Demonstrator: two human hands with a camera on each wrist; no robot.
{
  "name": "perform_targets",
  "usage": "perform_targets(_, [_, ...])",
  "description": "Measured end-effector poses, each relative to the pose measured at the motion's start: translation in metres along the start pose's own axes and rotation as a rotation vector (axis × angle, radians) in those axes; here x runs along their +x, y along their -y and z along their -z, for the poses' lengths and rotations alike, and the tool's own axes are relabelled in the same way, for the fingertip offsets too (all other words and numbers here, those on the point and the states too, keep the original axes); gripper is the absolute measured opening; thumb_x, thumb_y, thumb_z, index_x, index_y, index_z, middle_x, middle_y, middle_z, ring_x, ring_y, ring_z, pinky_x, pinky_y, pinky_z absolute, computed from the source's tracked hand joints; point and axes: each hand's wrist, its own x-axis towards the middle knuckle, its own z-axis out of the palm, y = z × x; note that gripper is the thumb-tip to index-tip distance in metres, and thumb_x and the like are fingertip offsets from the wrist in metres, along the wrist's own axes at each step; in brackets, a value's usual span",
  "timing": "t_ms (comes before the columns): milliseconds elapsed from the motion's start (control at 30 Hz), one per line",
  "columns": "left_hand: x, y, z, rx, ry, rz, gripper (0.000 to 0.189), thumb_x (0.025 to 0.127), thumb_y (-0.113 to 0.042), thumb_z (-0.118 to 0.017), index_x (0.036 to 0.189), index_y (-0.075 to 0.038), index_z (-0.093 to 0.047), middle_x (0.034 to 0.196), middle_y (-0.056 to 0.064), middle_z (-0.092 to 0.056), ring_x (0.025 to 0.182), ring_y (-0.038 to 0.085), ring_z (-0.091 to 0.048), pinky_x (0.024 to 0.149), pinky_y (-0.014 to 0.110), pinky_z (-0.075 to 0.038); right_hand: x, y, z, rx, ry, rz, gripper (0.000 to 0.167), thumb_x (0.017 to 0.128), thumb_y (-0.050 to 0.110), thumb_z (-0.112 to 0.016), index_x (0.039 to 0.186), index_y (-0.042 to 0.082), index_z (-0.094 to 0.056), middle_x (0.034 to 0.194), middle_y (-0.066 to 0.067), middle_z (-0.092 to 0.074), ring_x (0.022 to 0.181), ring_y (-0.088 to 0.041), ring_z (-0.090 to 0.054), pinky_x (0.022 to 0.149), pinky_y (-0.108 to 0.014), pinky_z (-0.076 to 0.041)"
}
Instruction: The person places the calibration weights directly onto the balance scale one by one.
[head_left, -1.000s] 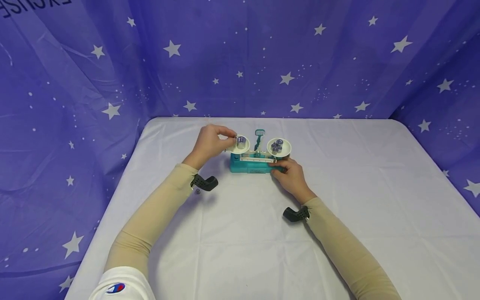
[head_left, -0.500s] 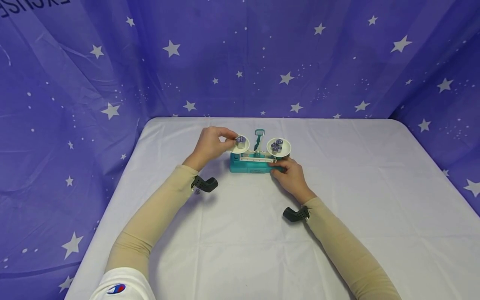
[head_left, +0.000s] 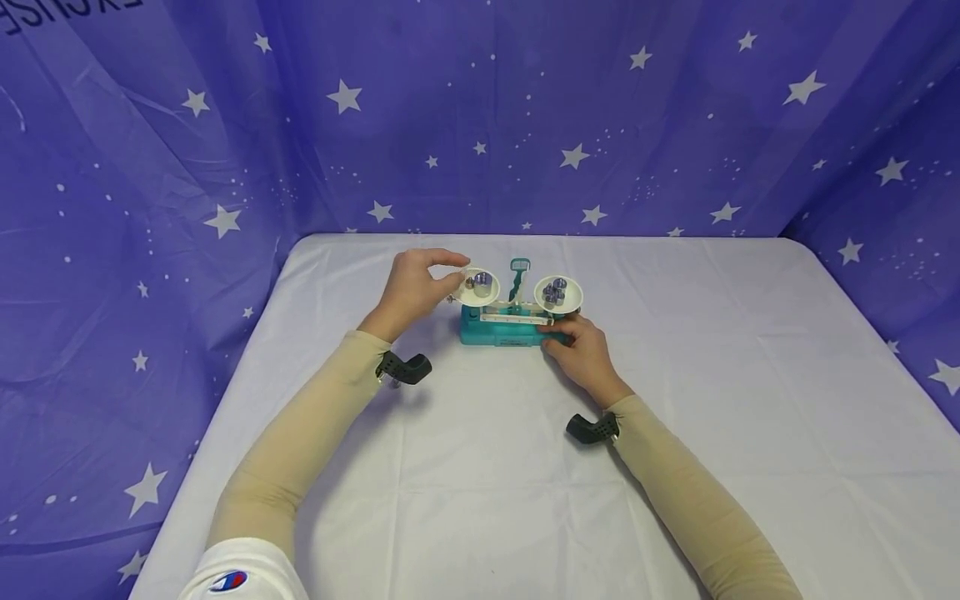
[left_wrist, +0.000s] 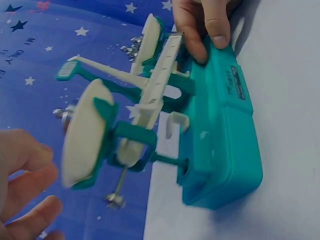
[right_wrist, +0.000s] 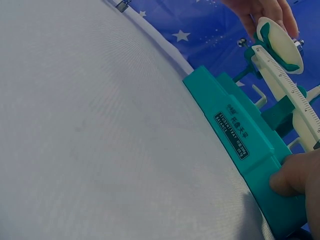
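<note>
A teal tray balance [head_left: 498, 334] stands on the table, its base labelled in the right wrist view. My left hand [head_left: 415, 287] is at the left edge of the left pan [head_left: 467, 299], thumb and fingers apart, holding nothing. On that pan sit a larger metal weight [head_left: 483, 284] and a smaller one [head_left: 470, 283]. Several metal weights [head_left: 554, 292] are grouped on the right pan [head_left: 573, 301]. My right hand [head_left: 587, 352] grips the right end of the base, its thumb [right_wrist: 287, 180] on the front face.
One small metal weight [right_wrist: 122, 6] lies on the white tablecloth [head_left: 510, 467], mostly hidden behind the left wrist camera [head_left: 405, 367] in the head view. A purple star-patterned curtain [head_left: 525, 117] hangs behind and beside the table.
My left hand has let go of the small weight, which now sits on the left pan, and has drawn back slightly left with its fingers spread. The right hand has stayed put.
</note>
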Motion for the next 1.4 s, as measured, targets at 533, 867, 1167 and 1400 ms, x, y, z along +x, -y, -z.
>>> perform_targets(533, [-0.072, 0.044, 0.039, 0.048, 0.049, 0.141, 0.024, 0.091, -0.010, -0.071, 0.112, -0.003, -0.078, 0.102, 0.014, -0.080, 0.088, 0.028, -0.075, 0.079, 0.037, -0.059, 0.002, 0.000, 0.004, -0.006, -0.011, 0.003, 0.023, 0.085, 0.004, -0.073, 0.107, 0.004, -0.079, 0.126, -0.020, -0.070, 0.097, -0.031, -0.056, 0.078, -0.033, -0.041])
perform_targets(867, [-0.110, 0.063, 0.038, 0.139, 0.162, 0.094, 0.019, 0.088, -0.005, -0.069, 0.104, -0.002, -0.079, 0.093, 0.012, -0.079, 0.079, 0.022, -0.071, 0.074, 0.035, -0.057, -0.002, -0.001, 0.000, 0.011, -0.029, 0.036, 0.023, 0.084, 0.007, -0.070, 0.104, 0.004, -0.080, 0.119, -0.020, -0.071, 0.093, -0.025, -0.053, 0.074, -0.029, -0.041])
perform_targets(1167, [-0.131, 0.068, 0.035, 0.160, 0.156, 0.070, 0.016, 0.086, -0.004, -0.072, 0.099, -0.005, -0.080, 0.092, 0.008, -0.079, 0.076, 0.016, -0.069, 0.072, 0.031, -0.056, 0.000, 0.001, -0.002, 0.013, -0.011, -0.004, 0.023, 0.084, 0.004, -0.072, 0.106, 0.003, -0.079, 0.120, -0.019, -0.071, 0.091, -0.025, -0.051, 0.075, -0.028, -0.041])
perform_targets(1400, [-0.139, 0.071, 0.030, 0.151, 0.143, 0.050, 0.017, 0.084, -0.003, -0.075, 0.099, -0.007, -0.081, 0.100, 0.011, -0.080, 0.086, 0.023, -0.072, 0.078, 0.038, -0.057, 0.000, 0.002, -0.002, 0.008, -0.009, -0.003, 0.023, 0.085, 0.003, -0.072, 0.106, 0.004, -0.080, 0.118, -0.018, -0.071, 0.089, -0.022, -0.050, 0.074, -0.027, -0.041])
